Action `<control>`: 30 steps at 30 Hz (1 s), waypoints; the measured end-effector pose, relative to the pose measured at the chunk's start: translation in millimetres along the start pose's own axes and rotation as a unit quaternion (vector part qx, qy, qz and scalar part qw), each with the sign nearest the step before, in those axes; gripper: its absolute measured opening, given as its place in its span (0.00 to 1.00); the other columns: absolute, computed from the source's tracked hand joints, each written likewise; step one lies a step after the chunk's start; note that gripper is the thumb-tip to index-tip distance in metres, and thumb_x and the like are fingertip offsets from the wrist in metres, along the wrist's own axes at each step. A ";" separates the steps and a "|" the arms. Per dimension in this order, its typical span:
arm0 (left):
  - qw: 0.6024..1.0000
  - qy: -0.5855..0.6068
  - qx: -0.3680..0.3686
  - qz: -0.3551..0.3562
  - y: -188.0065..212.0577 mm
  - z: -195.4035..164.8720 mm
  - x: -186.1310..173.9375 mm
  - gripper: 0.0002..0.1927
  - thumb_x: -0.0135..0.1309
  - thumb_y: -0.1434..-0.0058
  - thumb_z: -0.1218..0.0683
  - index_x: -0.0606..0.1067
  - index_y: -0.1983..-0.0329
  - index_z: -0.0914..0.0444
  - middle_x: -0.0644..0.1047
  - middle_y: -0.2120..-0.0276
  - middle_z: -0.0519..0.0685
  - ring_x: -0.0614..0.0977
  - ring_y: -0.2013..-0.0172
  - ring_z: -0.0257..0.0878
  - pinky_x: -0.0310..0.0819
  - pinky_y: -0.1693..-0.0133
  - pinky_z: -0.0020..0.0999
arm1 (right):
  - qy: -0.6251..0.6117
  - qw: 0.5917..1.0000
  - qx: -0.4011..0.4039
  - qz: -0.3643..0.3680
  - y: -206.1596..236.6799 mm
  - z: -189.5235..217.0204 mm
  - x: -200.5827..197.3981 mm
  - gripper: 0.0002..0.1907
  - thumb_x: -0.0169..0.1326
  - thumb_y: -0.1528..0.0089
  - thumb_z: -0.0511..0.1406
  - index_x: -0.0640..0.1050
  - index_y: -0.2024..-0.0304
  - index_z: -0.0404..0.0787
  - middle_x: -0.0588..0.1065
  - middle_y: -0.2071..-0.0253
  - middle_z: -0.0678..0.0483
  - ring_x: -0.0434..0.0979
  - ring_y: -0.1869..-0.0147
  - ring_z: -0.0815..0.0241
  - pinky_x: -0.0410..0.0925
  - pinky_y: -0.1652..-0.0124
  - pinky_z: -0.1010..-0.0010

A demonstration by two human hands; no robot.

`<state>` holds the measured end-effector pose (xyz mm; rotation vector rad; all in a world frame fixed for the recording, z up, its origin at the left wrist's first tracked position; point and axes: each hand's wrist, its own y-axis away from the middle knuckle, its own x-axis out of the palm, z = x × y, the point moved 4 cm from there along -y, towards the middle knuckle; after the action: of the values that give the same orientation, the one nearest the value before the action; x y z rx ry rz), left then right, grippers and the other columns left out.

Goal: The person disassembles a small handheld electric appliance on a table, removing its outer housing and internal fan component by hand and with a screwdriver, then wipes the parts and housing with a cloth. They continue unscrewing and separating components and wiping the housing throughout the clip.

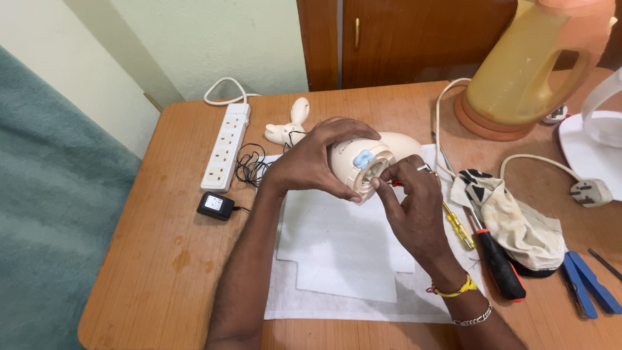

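I saw my left hand (pixel 311 162) wrapped over a cream casing (pixel 372 159) held just above the white cloth (pixel 337 259) at mid counter (pixel 162 259). My right hand (pixel 411 207) was pinched on a small red-handled tool (pixel 392 184) at the casing's open round end; I could not tell how deep its tip sat.

Behind the casing lay a cream stand (pixel 289 129) and a tangle of black wire (pixel 249 165), with a white power strip (pixel 227 149) and a black adapter (pixel 216 205) further left. Just right of my right hand lay 2 screwdrivers, 1 yellow (pixel 458 227) and 1 with a red and black handle (pixel 499 262), then a stained rag (pixel 518 220), blue pliers (pixel 586 282) and a white plug (pixel 589 192). A yellow jug (pixel 525 65) stood at the far right, a white cord (pixel 440 110) looping past it.

The crowding was all on the right side. The left of the counter was bare wood up to its rounded edge, beside a green fabric (pixel 52 207), and the near cloth lay free.
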<state>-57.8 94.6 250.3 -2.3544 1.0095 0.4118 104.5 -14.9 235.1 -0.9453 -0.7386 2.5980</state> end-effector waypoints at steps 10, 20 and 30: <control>0.999 -0.039 0.033 -0.007 -1.4 0.8 2.1 0.45 0.78 0.70 0.50 0.78 0.43 0.58 0.79 0.45 0.49 0.78 0.39 0.46 0.72 0.36 0.44 | -0.030 0.999 0.015 -0.005 -1.0 -6.0 0.1 0.08 0.63 0.42 0.29 0.75 0.68 0.34 0.74 0.67 0.48 0.76 0.63 0.55 0.68 0.60 0.66; 0.996 -0.069 0.060 -0.005 -1.8 5.0 2.3 0.46 0.77 0.70 0.50 0.78 0.42 0.59 0.80 0.44 0.48 0.78 0.40 0.45 0.71 0.35 0.43 | -0.126 0.990 0.045 0.031 0.5 -17.7 1.5 0.07 0.63 0.40 0.29 0.76 0.69 0.34 0.71 0.65 0.54 0.70 0.62 0.65 0.66 0.60 0.73; 0.996 -0.052 0.070 0.014 2.7 0.7 -6.4 0.46 0.79 0.66 0.49 0.77 0.40 0.59 0.78 0.41 0.47 0.76 0.36 0.45 0.70 0.33 0.42 | -0.400 0.855 0.239 0.228 51.0 -71.6 -2.9 0.09 0.61 0.38 0.31 0.74 0.70 0.36 0.70 0.66 0.59 0.66 0.61 0.68 0.63 0.59 0.74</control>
<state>-64.2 97.1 251.8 -2.1731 0.9923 0.4533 149.7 -32.1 161.6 0.1845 0.0511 3.3561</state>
